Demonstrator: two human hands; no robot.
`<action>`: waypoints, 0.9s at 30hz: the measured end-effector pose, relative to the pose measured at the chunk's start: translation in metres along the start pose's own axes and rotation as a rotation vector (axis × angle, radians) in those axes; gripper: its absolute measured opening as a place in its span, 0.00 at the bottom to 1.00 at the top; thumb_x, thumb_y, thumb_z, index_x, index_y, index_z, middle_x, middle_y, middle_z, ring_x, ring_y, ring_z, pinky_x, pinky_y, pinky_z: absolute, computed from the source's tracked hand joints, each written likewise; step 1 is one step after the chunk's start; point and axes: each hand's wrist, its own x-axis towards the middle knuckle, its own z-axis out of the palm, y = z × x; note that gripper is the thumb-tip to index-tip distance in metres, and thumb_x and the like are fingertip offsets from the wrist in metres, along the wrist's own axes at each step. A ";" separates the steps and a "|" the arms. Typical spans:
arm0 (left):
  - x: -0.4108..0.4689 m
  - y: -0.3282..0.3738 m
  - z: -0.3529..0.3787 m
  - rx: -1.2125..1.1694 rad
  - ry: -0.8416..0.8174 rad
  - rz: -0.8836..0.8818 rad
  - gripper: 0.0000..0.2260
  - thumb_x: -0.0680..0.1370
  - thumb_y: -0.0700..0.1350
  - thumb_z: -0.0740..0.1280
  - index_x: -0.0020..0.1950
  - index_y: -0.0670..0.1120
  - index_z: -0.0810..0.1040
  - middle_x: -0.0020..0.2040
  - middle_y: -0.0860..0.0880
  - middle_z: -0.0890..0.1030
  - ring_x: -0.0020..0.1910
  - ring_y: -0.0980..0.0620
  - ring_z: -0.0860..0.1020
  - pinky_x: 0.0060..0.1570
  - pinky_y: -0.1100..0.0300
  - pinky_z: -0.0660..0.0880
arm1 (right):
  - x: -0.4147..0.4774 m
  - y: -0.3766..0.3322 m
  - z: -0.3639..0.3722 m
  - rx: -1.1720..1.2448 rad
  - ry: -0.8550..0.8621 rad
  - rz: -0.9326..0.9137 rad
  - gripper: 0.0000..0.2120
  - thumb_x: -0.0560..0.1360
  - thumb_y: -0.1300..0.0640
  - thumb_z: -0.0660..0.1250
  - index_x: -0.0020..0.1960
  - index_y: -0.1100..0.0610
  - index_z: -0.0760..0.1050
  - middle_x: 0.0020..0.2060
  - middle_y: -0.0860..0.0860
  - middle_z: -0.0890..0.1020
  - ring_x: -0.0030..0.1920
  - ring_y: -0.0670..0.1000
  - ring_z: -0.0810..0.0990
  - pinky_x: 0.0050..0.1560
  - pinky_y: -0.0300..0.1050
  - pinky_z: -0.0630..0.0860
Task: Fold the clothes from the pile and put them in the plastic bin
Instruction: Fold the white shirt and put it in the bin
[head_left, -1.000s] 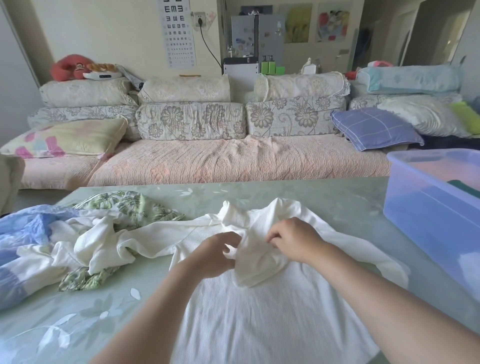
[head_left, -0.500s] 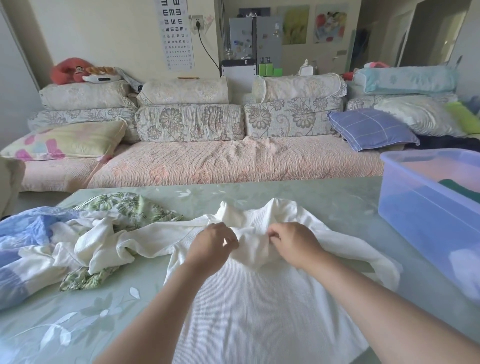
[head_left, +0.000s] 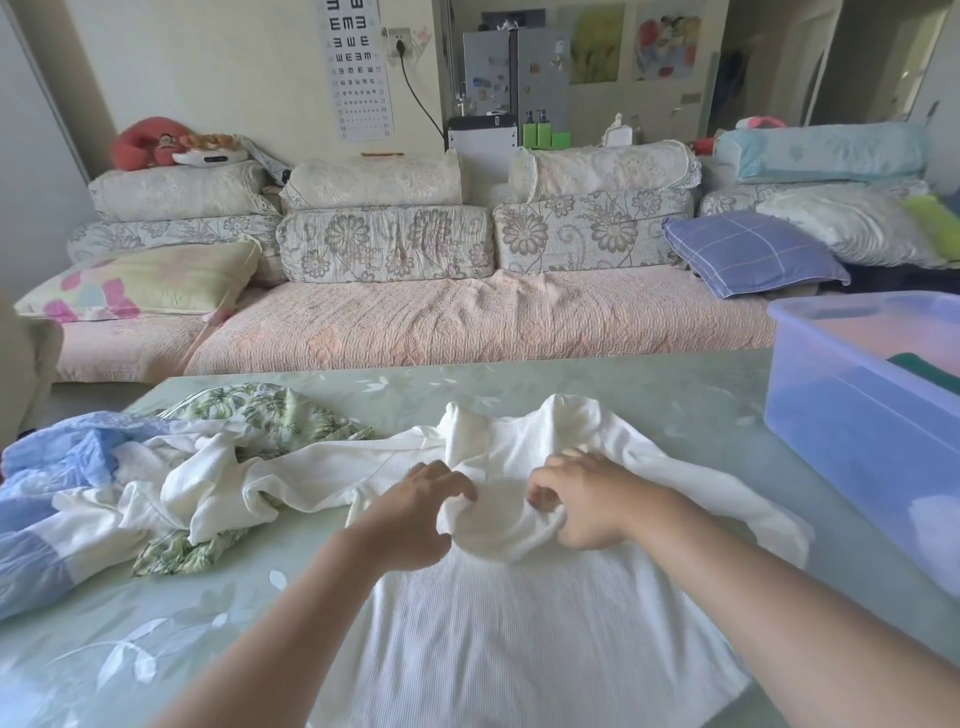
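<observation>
Shirt (head_left: 493, 649) lying lengthwise, collar (head_left: 491, 517) pointing away

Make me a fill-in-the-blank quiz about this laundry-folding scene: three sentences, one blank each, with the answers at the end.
1. The left hand and right hand both grip the ribbed shirt, whose colour is ______.
2. The translucent blue plastic bin stands on the shirt's ______ side.
3. The pile of crumpled clothes lies on the shirt's ______ side.

Answers: white; right; left.
</observation>
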 end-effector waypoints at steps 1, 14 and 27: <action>0.003 0.001 0.006 -0.006 -0.002 0.031 0.18 0.70 0.46 0.72 0.57 0.59 0.75 0.55 0.58 0.72 0.56 0.57 0.68 0.55 0.63 0.69 | 0.001 -0.001 0.002 -0.001 0.039 -0.010 0.12 0.69 0.59 0.65 0.49 0.45 0.77 0.44 0.40 0.76 0.50 0.45 0.71 0.59 0.41 0.65; 0.022 0.002 -0.029 -0.018 0.311 0.081 0.23 0.61 0.29 0.54 0.33 0.55 0.79 0.41 0.53 0.79 0.43 0.48 0.78 0.44 0.59 0.73 | 0.012 -0.004 -0.004 0.124 0.174 0.006 0.14 0.64 0.68 0.61 0.32 0.50 0.62 0.31 0.45 0.68 0.31 0.43 0.66 0.31 0.40 0.62; 0.092 -0.032 -0.019 -0.244 0.260 -0.484 0.21 0.77 0.35 0.55 0.66 0.52 0.73 0.56 0.43 0.77 0.44 0.48 0.75 0.41 0.59 0.71 | 0.065 0.031 -0.008 0.214 0.310 0.493 0.15 0.81 0.46 0.54 0.66 0.45 0.66 0.54 0.51 0.77 0.51 0.56 0.77 0.45 0.47 0.71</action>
